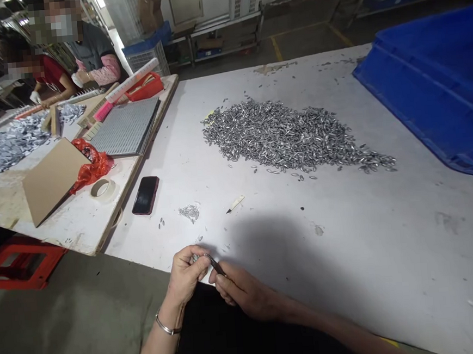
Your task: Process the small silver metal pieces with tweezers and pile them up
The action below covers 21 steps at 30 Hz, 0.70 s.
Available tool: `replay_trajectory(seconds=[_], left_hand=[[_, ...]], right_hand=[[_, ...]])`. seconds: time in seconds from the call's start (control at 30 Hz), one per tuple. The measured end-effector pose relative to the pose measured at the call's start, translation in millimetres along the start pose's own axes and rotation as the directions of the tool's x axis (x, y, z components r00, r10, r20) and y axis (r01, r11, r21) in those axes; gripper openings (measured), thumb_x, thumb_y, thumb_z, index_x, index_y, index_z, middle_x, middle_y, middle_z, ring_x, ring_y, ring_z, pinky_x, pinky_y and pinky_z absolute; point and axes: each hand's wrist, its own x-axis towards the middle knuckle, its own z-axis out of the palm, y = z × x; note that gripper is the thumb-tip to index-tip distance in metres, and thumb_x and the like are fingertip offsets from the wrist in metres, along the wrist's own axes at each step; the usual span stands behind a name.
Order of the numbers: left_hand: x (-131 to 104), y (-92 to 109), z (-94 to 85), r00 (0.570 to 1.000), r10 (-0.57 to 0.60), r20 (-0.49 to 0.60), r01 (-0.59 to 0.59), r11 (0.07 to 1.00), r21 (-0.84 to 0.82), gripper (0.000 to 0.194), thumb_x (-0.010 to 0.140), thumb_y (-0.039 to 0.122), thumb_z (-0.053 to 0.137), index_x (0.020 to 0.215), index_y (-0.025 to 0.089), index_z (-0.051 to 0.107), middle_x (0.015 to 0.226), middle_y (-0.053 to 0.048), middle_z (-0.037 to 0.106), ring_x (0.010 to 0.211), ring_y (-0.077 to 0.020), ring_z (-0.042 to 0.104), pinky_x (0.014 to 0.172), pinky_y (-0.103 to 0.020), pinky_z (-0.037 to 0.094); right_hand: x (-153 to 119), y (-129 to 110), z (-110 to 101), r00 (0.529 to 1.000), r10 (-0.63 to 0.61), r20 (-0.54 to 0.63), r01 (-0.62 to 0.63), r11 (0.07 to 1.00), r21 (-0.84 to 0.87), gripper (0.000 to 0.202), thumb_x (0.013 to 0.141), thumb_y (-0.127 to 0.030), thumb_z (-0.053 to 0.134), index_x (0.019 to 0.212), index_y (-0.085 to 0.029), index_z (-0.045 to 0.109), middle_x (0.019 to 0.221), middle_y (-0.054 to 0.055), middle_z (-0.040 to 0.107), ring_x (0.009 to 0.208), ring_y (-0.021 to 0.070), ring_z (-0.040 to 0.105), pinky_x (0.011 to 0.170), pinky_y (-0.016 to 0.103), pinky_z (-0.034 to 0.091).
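Note:
At the table's front edge my two hands meet. My right hand [235, 286] is wrapped round a slim dark hand tool [215, 265], whose exact kind I cannot make out. The tool's tip reaches the fingertips of my left hand [189, 268], which is closed in a pinch. A small silvery metal piece [196, 257] shows between those fingers, mostly hidden. Just beyond lie thin metal scraps [189, 213] and a few loose oval pieces [161, 223]. Farther back spreads a large heap of small silvery oval metal pieces [274, 133].
A short pale blade-like tool [236, 204] and a phone [145, 195] lie on the white table [389, 241]. A blue crate [429, 85] stands at right. The left table bears cardboard [52, 180], a tape roll [102, 189] and grey plates [124, 128]. Two co-workers [93, 52] sit beyond.

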Motion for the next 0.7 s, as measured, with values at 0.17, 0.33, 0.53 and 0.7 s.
replay_trajectory(seconds=[0.17,0.33,0.53,0.7], left_hand=[[-10,9,11.1,0.992,0.088,0.092,-0.108,0.964,0.243,0.039,0.096,0.056,0.053,0.092,0.018,0.063,0.057,0.003,0.052,0.052,-0.0118,0.049,0.055,-0.025,0.037],[-13,20,9.6,0.961,0.201,0.189,-0.273,0.79,0.55,0.032,0.101,0.041,0.046,0.079,0.02,0.056,0.069,-0.001,0.058,0.064,-0.0137,0.05,0.064,-0.026,0.039],[-13,38,-6.5,0.89,0.065,0.452,-0.386,0.634,0.67,0.027,0.101,0.032,0.045,0.082,0.021,0.059,0.074,-0.001,0.058,0.064,-0.0135,0.048,0.062,-0.026,0.038],[-14,46,-12.1,0.859,0.021,0.511,-0.416,0.611,0.674,0.026,0.1,0.033,0.048,0.081,0.021,0.061,0.074,-0.001,0.06,0.065,-0.0137,0.051,0.062,-0.025,0.04]], right_hand=[[-1,2,-2,0.999,0.031,0.022,-0.032,0.998,0.046,0.044,0.099,-0.065,0.043,0.086,-0.022,0.047,0.064,-0.004,0.045,0.057,0.0128,0.041,0.056,0.028,0.038],[-6,11,-2,0.996,0.061,0.065,-0.067,0.993,0.097,0.046,0.099,-0.065,0.044,0.085,-0.021,0.049,0.061,-0.006,0.041,0.056,0.0117,0.038,0.055,0.027,0.035],[-13,13,-6,0.978,0.117,0.173,-0.129,0.99,0.064,0.047,0.097,-0.066,0.046,0.081,-0.022,0.048,0.064,-0.005,0.039,0.06,0.013,0.037,0.058,0.028,0.033],[-13,7,-9,0.962,0.16,0.222,-0.161,0.987,-0.015,0.051,0.094,-0.071,0.045,0.077,-0.022,0.046,0.067,-0.003,0.04,0.063,0.0144,0.037,0.06,0.029,0.032]])
